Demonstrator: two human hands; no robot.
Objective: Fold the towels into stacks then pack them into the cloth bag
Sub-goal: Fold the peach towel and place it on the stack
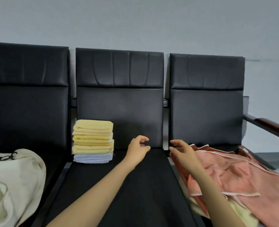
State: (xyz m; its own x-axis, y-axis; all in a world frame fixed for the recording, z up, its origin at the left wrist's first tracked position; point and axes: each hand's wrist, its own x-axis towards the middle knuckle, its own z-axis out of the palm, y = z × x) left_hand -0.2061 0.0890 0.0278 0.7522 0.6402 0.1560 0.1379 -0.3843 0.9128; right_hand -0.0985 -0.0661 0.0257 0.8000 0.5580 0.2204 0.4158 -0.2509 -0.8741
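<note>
Two bare forearms (102,185) show from the bottom edge of the frame, slim and smooth. The left hand (138,149) and right hand (183,152), mid-frame, are bare too, fingers slender.

Seats (119,102): black leather-look upholstery, smooth, slight sheen, creased on the upper back pads. Armrest (269,124): glossy dark red-brown wood on a grey metal bar. Stack (93,140): soft terry cloth, matt, yellow over pale blue-white. Loose towels (237,174): same nappy cloth, pink and rust with pale hemmed edges. Bag (16,177): cream woven cloth, matt, coarse-looking. Wall (135,22): flat matt paint.
</note>
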